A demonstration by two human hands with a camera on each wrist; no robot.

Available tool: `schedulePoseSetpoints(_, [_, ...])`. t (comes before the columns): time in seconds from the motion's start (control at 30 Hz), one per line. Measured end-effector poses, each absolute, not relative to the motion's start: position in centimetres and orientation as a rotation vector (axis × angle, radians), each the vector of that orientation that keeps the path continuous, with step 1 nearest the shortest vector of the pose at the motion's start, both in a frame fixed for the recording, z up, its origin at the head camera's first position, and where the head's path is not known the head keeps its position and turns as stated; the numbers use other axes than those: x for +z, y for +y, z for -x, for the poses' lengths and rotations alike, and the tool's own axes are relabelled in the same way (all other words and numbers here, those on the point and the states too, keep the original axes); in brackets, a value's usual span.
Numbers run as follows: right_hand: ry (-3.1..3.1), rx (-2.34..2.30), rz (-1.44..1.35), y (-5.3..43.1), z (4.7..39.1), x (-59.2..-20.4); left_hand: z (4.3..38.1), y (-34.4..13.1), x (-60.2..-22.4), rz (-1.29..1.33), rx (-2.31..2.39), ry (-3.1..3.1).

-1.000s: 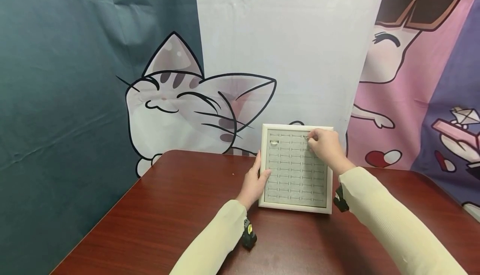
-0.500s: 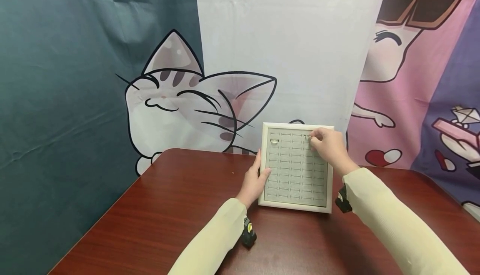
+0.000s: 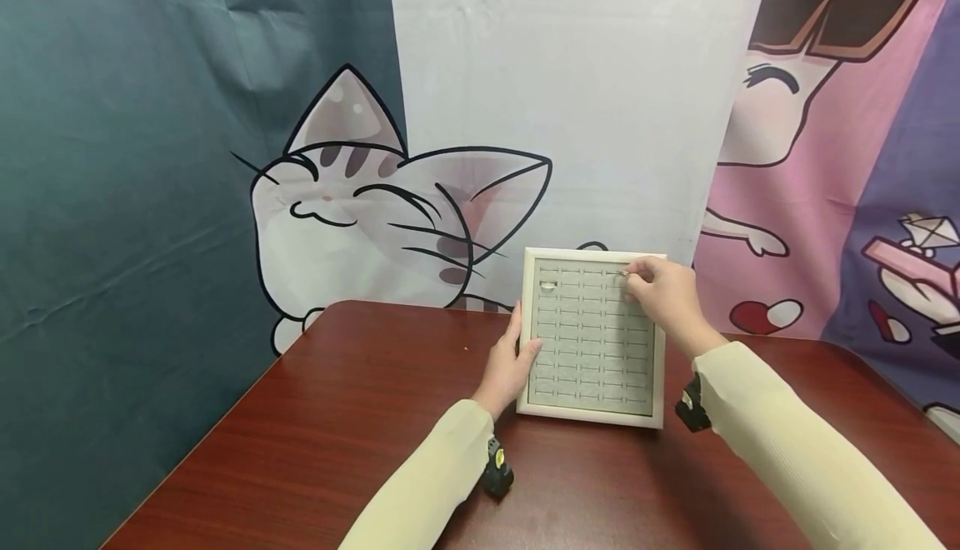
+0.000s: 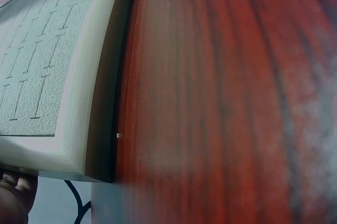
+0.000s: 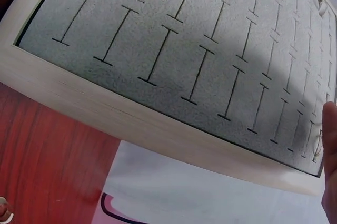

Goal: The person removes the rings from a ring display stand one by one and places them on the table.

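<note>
A ring display tray [image 3: 592, 342] with a cream frame and grey slotted padding stands tilted on the table. My left hand [image 3: 507, 367] holds its left edge, thumb on the front; its other fingers are partly hidden behind. A silver ring [image 3: 548, 286] sits in a slot near the upper left. My right hand [image 3: 663, 292] is at the upper right of the padding, pinching a small shiny ring [image 3: 623, 273] at the top row, thumb and index finger together. Part of that ring is covered by the fingers. In the right wrist view, the right fingers [image 5: 330, 145] show at the edge.
The tray stands on a reddish-brown wooden table [image 3: 360, 417]. A small pale speck [image 3: 466, 348] lies on the wood left of the tray. Behind the table hangs a cloth backdrop [image 3: 585, 100] with cartoon figures. A small ring-like object [image 5: 5, 211] shows at the right wrist view's lower left.
My right hand has shifted a little to the right along the tray's top row, the small ring still at its fingertips. The left hand and the tray stay in place.
</note>
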State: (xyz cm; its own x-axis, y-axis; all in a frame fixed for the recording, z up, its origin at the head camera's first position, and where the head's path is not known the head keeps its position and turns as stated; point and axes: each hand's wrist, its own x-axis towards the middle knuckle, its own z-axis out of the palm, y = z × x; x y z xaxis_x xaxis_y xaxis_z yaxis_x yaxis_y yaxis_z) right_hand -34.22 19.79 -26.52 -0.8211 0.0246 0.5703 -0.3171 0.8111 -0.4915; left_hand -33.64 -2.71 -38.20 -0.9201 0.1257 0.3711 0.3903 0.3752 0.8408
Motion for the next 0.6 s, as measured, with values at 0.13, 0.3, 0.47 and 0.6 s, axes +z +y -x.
schedulePoseSetpoints(0.13, [-2.391,0.783,-0.195,20.1,33.9,-26.3,33.6,-2.7,-38.1,0.457,-1.574,-2.399])
schedulePoseSetpoints(0.3, [-2.358,0.777,-0.199,20.8,33.4,-26.2,33.6,-2.7,-37.9,0.45,-1.572,-2.394])
schedulePoseSetpoints(0.47, [-2.371,0.795,-0.191,21.9,32.8,-26.7,33.6,-2.7,-38.0,0.463,-1.567,-2.384])
schedulePoseSetpoints(0.6, [-2.365,0.822,-0.181,22.8,32.5,-27.2,33.6,-2.7,-38.3,0.459,-1.56,-2.39])
